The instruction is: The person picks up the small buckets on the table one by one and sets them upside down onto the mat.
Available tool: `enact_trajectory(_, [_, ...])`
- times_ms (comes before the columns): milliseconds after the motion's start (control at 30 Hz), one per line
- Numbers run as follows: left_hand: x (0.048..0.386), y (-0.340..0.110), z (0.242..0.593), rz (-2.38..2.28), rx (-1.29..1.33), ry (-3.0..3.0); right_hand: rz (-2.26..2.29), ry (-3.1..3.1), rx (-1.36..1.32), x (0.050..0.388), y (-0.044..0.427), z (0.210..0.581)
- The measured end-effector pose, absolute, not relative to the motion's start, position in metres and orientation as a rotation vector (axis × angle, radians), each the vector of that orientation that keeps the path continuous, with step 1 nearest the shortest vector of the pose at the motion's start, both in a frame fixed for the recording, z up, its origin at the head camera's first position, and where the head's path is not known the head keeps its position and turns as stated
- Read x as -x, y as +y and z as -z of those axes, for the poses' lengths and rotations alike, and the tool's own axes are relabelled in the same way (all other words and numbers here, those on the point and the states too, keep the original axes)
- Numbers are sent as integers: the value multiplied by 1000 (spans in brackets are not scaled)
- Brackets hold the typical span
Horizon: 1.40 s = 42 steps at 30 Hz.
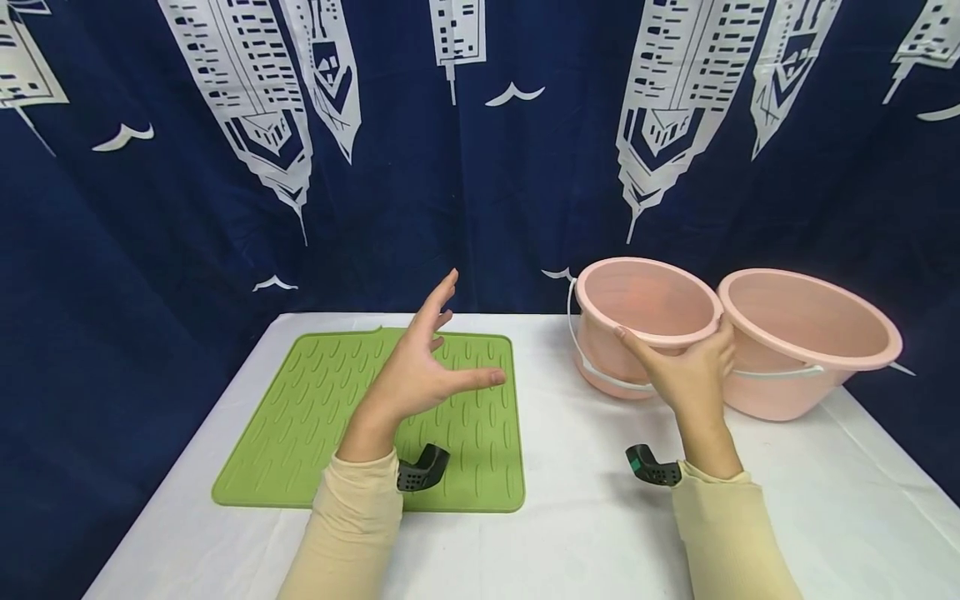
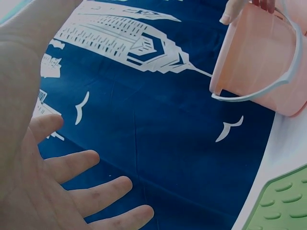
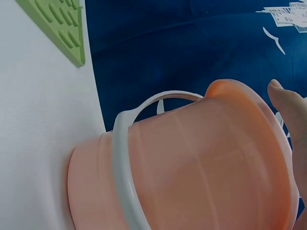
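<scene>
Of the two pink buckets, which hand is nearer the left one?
Right. The right hand is at the near rim of the left bucket; whether it grips is unclear. The left hand is off to the bucket's left, appearing over the green mat.

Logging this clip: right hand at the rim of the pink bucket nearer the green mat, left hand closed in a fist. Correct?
Not quite: the left hand is open, its fingers spread apart, as the left wrist view shows. The right hand is indeed at the rim of the pink bucket nearer the green mat.
</scene>
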State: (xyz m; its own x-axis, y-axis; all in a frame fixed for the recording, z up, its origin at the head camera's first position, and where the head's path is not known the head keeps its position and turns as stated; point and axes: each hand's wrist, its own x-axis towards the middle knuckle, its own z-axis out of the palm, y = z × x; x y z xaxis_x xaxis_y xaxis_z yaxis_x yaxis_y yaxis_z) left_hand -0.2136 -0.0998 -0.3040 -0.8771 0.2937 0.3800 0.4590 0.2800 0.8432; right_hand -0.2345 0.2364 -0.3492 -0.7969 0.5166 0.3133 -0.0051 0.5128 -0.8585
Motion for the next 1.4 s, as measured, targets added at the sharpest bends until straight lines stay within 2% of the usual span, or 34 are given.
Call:
enact_trajectory(300, [214,-99,304,1633,694,-2420,-1261,-2180,346,235,236,353])
enact_trajectory(533, [213,-97,305,1642,689,-2430,-1405,-1972,127,244,230,359])
enact_trajectory(1400, [211,-93,303,1616,678,-2457,-1565,-1788,38,229,212,342])
